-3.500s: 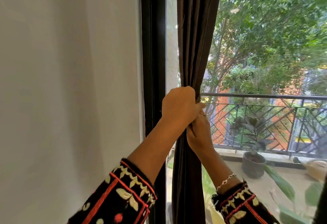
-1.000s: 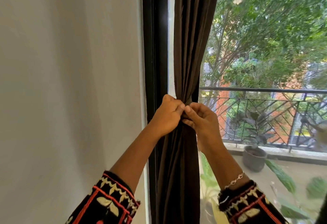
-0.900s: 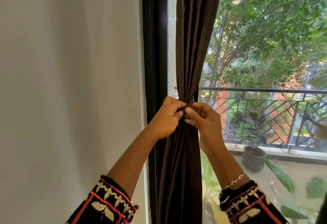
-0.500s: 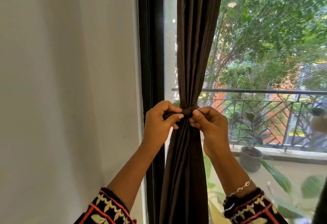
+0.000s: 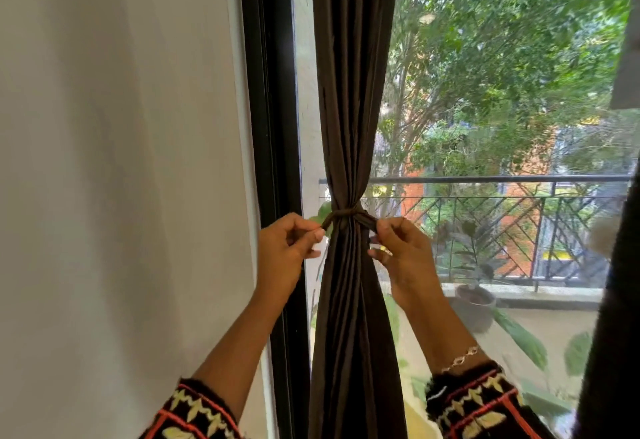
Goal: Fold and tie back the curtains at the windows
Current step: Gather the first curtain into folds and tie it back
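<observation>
Round curtain (image 5: 353, 92), left hand (image 5: 284, 251) and right hand (image 5: 401, 255) pinch ends of tie (image 5: 348, 214); slack grip could let it slip loose.

1. The curtain (image 5: 349, 92): dark brown woven cloth, smooth with a faint sheen, in soft pleats.
2. The tie band (image 5: 346, 215): the same brown cloth, bunched narrow.
3. The window frame (image 5: 273, 126): black, smooth, slightly glossy.
4. The wall (image 5: 121, 161): white, matt, even.
5. The sleeves (image 5: 194, 414): black cloth, rough with raised cream and orange embroidery.
6. The bracelet (image 5: 460, 358): thin bright metal chain.
7. The railing (image 5: 485, 179): dark matt metal.
</observation>
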Demonstrator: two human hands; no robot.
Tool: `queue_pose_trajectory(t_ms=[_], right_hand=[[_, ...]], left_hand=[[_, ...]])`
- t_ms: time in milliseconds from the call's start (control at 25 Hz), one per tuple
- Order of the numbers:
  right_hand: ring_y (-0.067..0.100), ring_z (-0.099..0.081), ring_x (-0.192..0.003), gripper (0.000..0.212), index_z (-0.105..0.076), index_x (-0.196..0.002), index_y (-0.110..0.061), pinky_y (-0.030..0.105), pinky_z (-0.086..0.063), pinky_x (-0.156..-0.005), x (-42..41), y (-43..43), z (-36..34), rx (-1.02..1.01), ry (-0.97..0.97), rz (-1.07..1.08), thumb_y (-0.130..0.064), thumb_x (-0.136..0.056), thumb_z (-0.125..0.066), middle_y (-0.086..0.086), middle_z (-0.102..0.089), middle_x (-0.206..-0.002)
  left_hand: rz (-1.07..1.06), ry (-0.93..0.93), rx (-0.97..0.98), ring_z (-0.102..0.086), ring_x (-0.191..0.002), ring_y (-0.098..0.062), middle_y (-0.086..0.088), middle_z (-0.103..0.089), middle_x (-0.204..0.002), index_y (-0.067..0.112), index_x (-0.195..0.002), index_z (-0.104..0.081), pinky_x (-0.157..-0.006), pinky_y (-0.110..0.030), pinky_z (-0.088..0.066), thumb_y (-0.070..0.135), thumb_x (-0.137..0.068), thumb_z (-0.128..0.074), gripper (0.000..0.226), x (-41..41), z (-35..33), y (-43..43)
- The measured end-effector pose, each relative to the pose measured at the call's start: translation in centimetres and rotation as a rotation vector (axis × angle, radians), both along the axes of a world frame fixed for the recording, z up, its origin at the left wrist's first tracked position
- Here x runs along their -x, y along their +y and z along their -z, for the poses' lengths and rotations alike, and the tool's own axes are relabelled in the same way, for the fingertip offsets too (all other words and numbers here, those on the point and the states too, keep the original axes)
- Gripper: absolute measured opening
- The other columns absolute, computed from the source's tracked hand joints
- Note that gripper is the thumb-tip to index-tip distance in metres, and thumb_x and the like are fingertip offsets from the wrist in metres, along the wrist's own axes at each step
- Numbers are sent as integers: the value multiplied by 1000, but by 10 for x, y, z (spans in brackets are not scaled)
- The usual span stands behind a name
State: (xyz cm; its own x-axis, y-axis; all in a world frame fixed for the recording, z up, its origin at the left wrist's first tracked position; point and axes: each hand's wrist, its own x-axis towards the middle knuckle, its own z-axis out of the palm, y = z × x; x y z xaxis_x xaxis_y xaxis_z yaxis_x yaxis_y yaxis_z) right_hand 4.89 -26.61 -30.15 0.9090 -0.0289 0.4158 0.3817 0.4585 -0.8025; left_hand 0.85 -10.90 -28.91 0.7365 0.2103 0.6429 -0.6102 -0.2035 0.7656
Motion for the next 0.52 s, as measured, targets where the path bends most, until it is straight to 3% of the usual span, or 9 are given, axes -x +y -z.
queue_pose_trajectory(t_ms=[40, 80, 160, 240, 320, 440, 520], right_hand=[[10, -58, -63, 6, -58, -81, -10, 18, -48, -52, 1, 1, 3, 71, -25, 9, -9, -86, -60, -1, -61, -71], [13, -60, -70, 10, -60, -90, -9, 21, -49, -55, 2, 2, 6, 148, -41, 20, -13, -83, -65, 1, -63, -81], [19, -63, -77, 35, -63, -101, -8, 27, -50, -60, 1, 4, 17, 308, -55, 69, -22, -72, -77, 6, -67, -90], [28, -67, -77, 39, -66, -94, -8, 41, -55, -68, 2, 10, 26, 442, -49, 163, -27, -64, -81, 11, -71, -86], [33, -67, -73, 37, -65, -84, -6, 50, -54, -72, 6, 17, 32, 542, -56, 234, -33, -64, -79, 15, -70, -78], [35, -64, -71, 60, -62, -80, -1, 50, -52, -68, 4, 18, 36, 648, -101, 312, -57, -57, -64, 18, -65, -74], [30, -64, -75, 49, -63, -83, -4, 43, -53, -70, 4, 16, 33, 679, -103, 321, -49, -65, -68, 14, -66, -78]], left_hand=[[15, 64, -18, -65, -70, -14, -10, -62, -77, 9, -83, -62, -60, -26, -58, -1, -80, -65, 11, -3, 10, -5], [17, 125, -57, -64, -72, -17, -9, -61, -78, 11, -85, -61, -61, -28, -58, 1, -79, -67, 14, -6, 21, -11], [-22, 191, -104, -63, -71, -26, -9, -60, -72, 15, -76, -60, -64, -39, -58, -1, -80, -66, 18, -10, 43, -21], [-69, 179, -58, -62, -65, -33, -17, -61, -66, 12, -66, -59, -63, -47, -57, -2, -81, -62, 21, -15, 63, -29], [-121, 159, -36, -63, -68, -39, -21, -63, -69, 9, -68, -60, -62, -53, -55, 9, -78, -57, 10, -16, 74, -36], [-162, 148, -57, -62, -69, -40, -22, -63, -70, 10, -67, -58, -61, -55, -53, 17, -74, -52, 12, -12, 78, -41], [-189, 155, -110, -63, -65, -30, -18, -63, -68, 13, -64, -58, -62, -49, -55, 11, -80, -54, 16, -6, 69, -45]])
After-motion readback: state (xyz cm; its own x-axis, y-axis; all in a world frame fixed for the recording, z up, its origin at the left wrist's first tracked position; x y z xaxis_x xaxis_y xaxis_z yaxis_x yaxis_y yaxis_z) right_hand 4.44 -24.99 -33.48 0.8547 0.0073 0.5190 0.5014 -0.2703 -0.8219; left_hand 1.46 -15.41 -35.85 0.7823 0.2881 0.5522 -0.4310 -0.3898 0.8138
